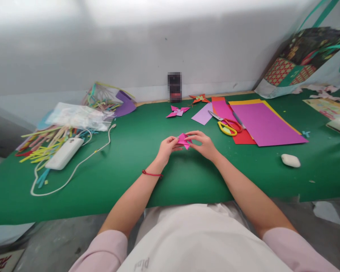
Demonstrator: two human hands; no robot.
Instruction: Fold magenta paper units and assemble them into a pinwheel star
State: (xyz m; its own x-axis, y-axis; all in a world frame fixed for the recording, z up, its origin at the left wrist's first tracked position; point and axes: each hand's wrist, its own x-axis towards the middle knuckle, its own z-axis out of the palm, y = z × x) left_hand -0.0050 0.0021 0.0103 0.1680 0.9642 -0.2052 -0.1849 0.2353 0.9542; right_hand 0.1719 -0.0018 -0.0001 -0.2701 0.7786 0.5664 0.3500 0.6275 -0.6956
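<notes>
Grip: L hand point(166, 147) + R hand point(205, 144), pink origami point(184, 140) half-hidden

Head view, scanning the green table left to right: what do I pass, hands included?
white power bank → left hand → pink folded paper → right hand → yellow-handled scissors → white lump

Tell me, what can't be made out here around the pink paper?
Head view:
- Pink paper fold: edges covered by the left hand and right hand.
- Dark object at the wall: pixelated.
- Patterned bag: cut by the right edge.
- Red sheet: mostly covered by the purple sheet.
</notes>
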